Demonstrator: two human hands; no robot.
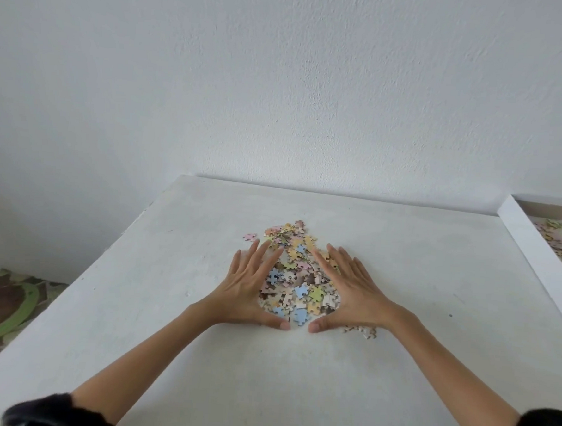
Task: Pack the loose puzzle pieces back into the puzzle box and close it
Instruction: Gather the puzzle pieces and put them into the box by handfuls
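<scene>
White wall point(281, 81) is seen behind a white table point(402, 253), on which the pile point(297, 279) of loose pieces lies near the middle. The pile is bracketed by the left hand point(248, 290) and right hand point(353, 293). Their fingers are held straight and slightly spread, flat at its sides, with the thumbs almost meeting at the near edge; nothing is gripped.

The box point(534, 248) stands open at the table's right edge, well apart from the pile, with pieces already inside. If the pile is scooped and carried that far, pieces could slip between the spread fingers. A pink piece point(250, 236) beyond the left fingertips and a few strays point(361, 331) by the right wrist lie outside the hands and could be missed.

The tabletop looks matte and slightly rough. A green-and-brown mat point(4, 308) is seen on the floor at left.
</scene>
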